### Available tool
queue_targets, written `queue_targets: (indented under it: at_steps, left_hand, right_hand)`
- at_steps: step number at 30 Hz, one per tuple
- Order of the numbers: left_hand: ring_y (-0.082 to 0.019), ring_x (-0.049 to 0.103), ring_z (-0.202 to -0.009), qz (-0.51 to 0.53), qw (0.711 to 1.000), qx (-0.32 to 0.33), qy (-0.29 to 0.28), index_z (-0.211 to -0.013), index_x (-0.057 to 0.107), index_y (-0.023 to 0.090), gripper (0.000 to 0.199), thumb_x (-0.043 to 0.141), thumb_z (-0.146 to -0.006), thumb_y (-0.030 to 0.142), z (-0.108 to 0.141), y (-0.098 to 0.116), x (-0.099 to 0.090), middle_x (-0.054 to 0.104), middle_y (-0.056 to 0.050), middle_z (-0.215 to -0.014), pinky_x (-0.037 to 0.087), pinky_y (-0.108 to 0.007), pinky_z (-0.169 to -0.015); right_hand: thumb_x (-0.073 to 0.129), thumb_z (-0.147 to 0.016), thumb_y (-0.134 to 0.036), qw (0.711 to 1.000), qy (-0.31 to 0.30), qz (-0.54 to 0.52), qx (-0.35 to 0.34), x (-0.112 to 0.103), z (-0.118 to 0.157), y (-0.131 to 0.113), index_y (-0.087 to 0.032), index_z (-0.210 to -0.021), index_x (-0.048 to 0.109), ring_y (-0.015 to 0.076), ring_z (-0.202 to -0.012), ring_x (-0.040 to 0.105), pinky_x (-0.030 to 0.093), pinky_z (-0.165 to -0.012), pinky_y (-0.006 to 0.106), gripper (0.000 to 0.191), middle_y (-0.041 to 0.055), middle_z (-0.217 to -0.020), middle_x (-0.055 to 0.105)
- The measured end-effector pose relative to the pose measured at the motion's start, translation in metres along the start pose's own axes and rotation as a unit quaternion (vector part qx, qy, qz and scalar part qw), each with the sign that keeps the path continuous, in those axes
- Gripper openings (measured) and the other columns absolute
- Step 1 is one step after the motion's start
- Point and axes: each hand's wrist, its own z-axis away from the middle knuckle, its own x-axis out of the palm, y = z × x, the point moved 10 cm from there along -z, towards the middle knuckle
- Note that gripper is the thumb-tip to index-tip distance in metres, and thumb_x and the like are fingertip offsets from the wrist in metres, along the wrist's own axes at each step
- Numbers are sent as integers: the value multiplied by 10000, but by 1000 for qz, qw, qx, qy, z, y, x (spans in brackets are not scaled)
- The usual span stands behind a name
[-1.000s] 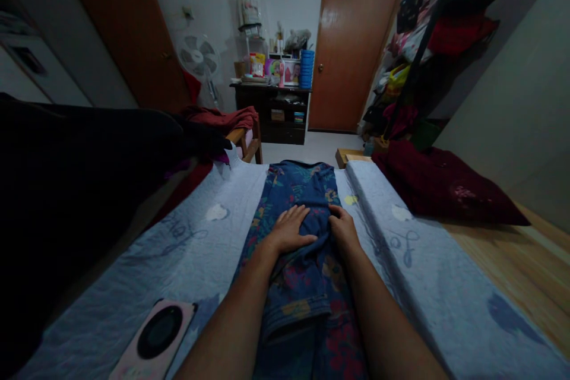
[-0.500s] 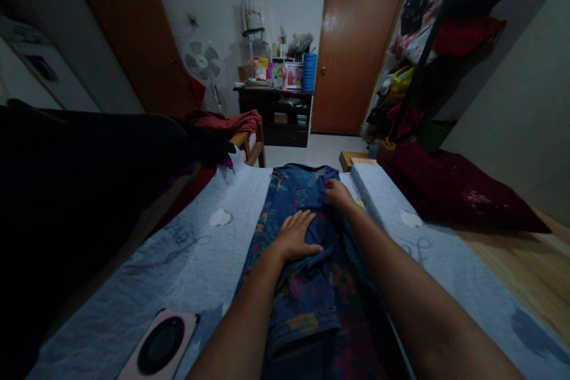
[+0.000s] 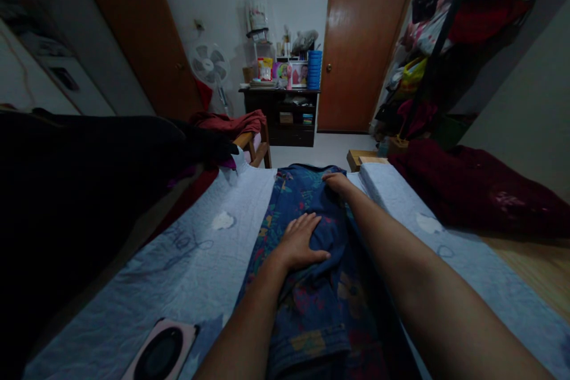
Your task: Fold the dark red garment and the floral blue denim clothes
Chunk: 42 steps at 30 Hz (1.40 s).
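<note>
A blue denim garment (image 3: 307, 300) with a floral print lies lengthwise on the bed, partly folded over, with a cuff-like band at its near end. My left hand (image 3: 303, 243) rests flat on the middle of it, fingers stretched out and thumb apart. Near the far right edge of the cloth is my right hand (image 3: 337, 183). Its fingers are bent together against the fabric, and their tips are partly hidden.
A pale blue sheet (image 3: 196, 255) covers the bed, with a pink phone (image 3: 131, 377) at the near left. Dark clothing (image 3: 89, 202) is heaped on the left. A maroon cushion (image 3: 472, 190) lies on the right. Beyond are a fan (image 3: 209, 65) and a black cabinet (image 3: 258, 110).
My right hand has shifted slightly toward the garment's middle and lies lower against the cloth. My left hand stays flat on it. The view has turned slightly left.
</note>
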Motion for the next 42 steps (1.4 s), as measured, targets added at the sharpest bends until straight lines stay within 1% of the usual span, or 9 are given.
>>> queue_targets:
  at_steps: [4, 7, 11, 16, 19, 27, 33, 37, 42]
  left_hand:
    - [-287, 342, -1401, 38, 994, -21, 102, -1417, 429, 169, 729, 617, -805, 517, 0, -6, -20, 396, -148, -1502, 256, -430, -1159]
    - [-260, 502, -1246, 53, 979, -61, 188, -1332, 493, 130, 540, 548, -869, 404, 4, -17, -38, 535, -167, -1321, 368, -376, -1068]
    - [-234, 615, -950, 102, 966, -139, 192, -1269, 512, 158, 556, 676, -759, 302, 8, -39, -41, 629, -91, -1011, 468, -333, -845]
    - [-127, 543, -646, 257, 925, -180, 215, -1099, 569, 192, 312, 609, -793, 238, 10, -59, -43, 529, 39, -716, 414, -232, -637]
    - [-126, 549, -668, 247, 919, -193, 241, -1055, 585, 191, 233, 582, -824, 222, 13, -63, -49, 543, 33, -722, 412, -231, -661]
    - [-241, 611, -996, -9, 954, -207, 219, -1068, 623, 208, 211, 595, -867, 266, 16, -54, -50, 689, -84, -963, 427, -334, -851]
    - [-221, 642, -971, -16, 959, -171, 225, -1118, 610, 180, 240, 580, -884, 229, 12, -48, -50, 704, -98, -1028, 446, -308, -846]
    - [-218, 643, -990, -28, 955, -144, 258, -1119, 614, 180, 240, 580, -884, 213, 14, -44, -52, 700, -97, -1069, 452, -307, -864]
    - [-217, 651, -971, -13, 948, -138, 286, -1067, 640, 183, 202, 568, -887, 241, 16, -51, -49, 706, -88, -1062, 469, -307, -849]
  right_hand:
    - [593, -867, -203, 997, -36, -7, 63, 5, 5, 21, -140, -1159, 647, 200, -846, 675, 560, -745, 340, 304, 83, -1042, 698]
    - [510, -740, -54, 998, -23, -4, 60, 2, 9, 27, -135, -1174, 669, 170, -683, 687, 556, -664, 273, 469, 50, -847, 744]
    - [453, -684, -38, 999, -6, 33, 22, -2, 13, 24, -172, -1216, 656, 166, -811, 695, 549, -793, 281, 585, 36, -951, 750]
    - [458, -698, -61, 992, 4, 119, -32, -6, 20, 14, -160, -1259, 627, 181, -1096, 624, 449, -997, 288, 594, 57, -1203, 684]
    - [454, -726, -57, 983, 4, 178, -55, -3, 26, 7, -121, -1289, 596, 188, -1225, 542, 360, -1080, 286, 584, 91, -1317, 614]
    - [523, -751, -91, 952, -18, 301, -61, 0, 51, -14, -117, -1377, 489, 273, -1264, 473, 303, -1097, 371, 628, 158, -1347, 547]
    - [529, -815, -232, 914, -10, 397, -84, -5, 107, -41, -159, -1420, 423, 314, -1243, 451, 349, -1043, 413, 619, 149, -1409, 466]
    - [492, -881, -297, 894, -97, 424, -107, 13, 143, -33, -189, -1293, 559, 286, -1235, 466, 360, -1029, 410, 431, 116, -1329, 549]
    - [467, -916, -278, 894, -95, 426, -98, 2, 161, -28, -183, -1245, 591, 242, -1227, 486, 361, -1025, 353, 364, 114, -1307, 564]
